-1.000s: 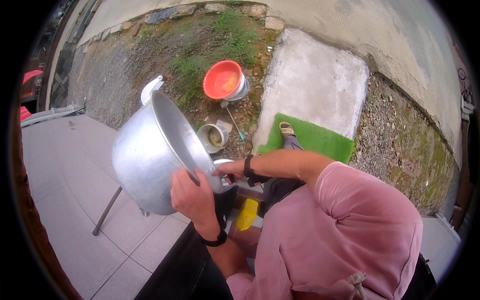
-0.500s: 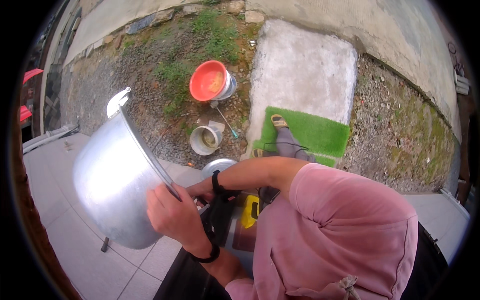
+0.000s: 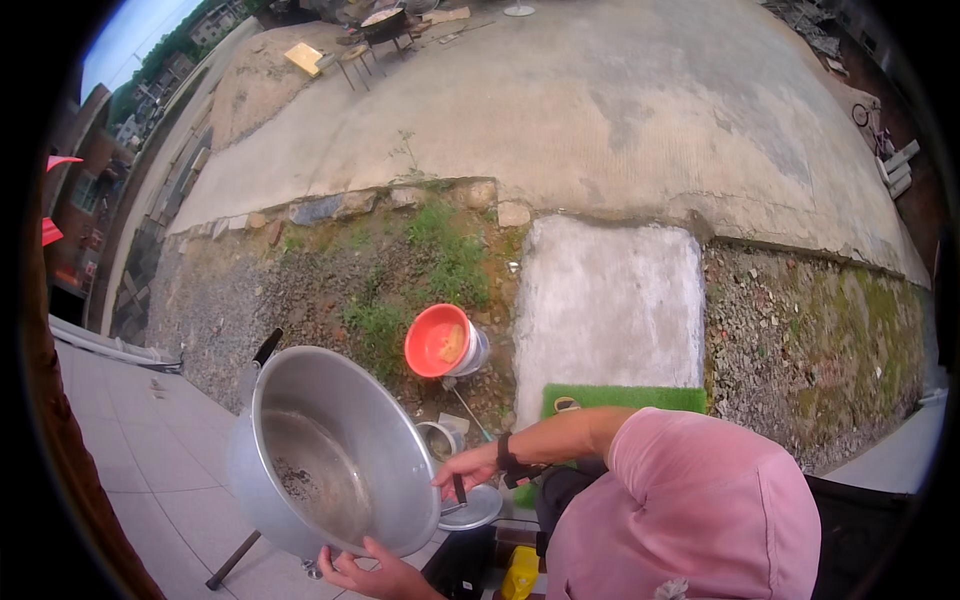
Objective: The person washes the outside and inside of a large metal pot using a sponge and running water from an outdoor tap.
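A large silver metal pot (image 3: 335, 480) is tilted on its side with its open mouth turned toward me. Brownish residue marks its inner bottom. My right hand (image 3: 468, 472) grips the pot's right edge beside a side handle with a black grip (image 3: 459, 489). Low on the near rim, my left hand (image 3: 372, 576) holds the pot, thumb by the edge and fingers partly hidden beneath. Another black-gripped handle (image 3: 267, 348) sticks out at the far rim. A round silver metal lid or dish (image 3: 480, 508) lies just past my right hand.
A red basin (image 3: 437, 340) sits on a white bucket, near a smaller pail (image 3: 440, 440). Below the pot, a dark rod (image 3: 232, 562) lies over pale floor tiles (image 3: 125, 430). A yellow item (image 3: 521, 574) is near my body. Green turf mat (image 3: 625, 397) borders a concrete slab (image 3: 610, 300).
The pot has turned from showing its outer side to showing its inside. My right hand has moved to its right edge, my left to the lower rim. The view has tilted up.
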The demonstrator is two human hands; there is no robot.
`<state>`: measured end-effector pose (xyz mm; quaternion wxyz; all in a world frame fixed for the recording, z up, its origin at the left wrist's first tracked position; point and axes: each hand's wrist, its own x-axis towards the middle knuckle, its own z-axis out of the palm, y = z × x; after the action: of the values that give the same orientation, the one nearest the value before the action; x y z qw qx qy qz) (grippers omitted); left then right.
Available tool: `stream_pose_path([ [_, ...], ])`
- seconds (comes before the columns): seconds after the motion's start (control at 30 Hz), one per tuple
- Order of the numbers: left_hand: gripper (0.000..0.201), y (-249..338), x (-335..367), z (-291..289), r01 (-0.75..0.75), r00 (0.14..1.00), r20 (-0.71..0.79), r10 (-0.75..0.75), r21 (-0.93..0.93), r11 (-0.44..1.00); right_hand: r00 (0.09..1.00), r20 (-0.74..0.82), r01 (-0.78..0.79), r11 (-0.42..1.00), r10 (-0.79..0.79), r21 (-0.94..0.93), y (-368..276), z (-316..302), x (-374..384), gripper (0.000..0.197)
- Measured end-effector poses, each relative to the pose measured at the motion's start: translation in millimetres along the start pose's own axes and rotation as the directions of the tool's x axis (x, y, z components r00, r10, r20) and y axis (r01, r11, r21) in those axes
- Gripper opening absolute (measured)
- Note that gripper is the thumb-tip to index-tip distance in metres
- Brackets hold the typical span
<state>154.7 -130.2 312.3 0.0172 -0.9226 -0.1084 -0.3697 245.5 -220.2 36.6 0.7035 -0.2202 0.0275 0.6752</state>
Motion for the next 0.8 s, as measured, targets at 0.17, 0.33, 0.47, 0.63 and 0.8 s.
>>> stream_pose_path([
  [0.17,0.028,-66,-89,57,0.509,0.85,0.118,-0.514,-0.437,0.742,0.984,-0.029,0.179,0.982,-0.177,0.061,-26,-18,-91,0.018],
  [0.33,0.028,-23,-130,87,0.812,0.494,0.583,-0.645,-0.575,0.102,0.934,-0.323,0.188,0.978,-0.151,0.089,-11,-68,-145,0.014],
  [0.47,0.028,-20,-183,92,0.857,0.305,0.696,-0.651,-0.498,-0.131,0.891,-0.443,0.153,0.984,-0.1,0.087,18,-75,-158,0.012],
  [0.63,0.029,-19,-244,91,0.871,0.11,0.747,-0.656,-0.39,-0.299,0.857,-0.511,0.114,0.992,-0.068,0.058,45,-86,-161,0.014],
  [0.8,0.046,7,-364,93,0.665,-0.069,0.913,-0.402,-0.259,-0.701,0.725,-0.684,-0.023,0.988,-0.088,-0.151,72,-72,-163,0.013],
])
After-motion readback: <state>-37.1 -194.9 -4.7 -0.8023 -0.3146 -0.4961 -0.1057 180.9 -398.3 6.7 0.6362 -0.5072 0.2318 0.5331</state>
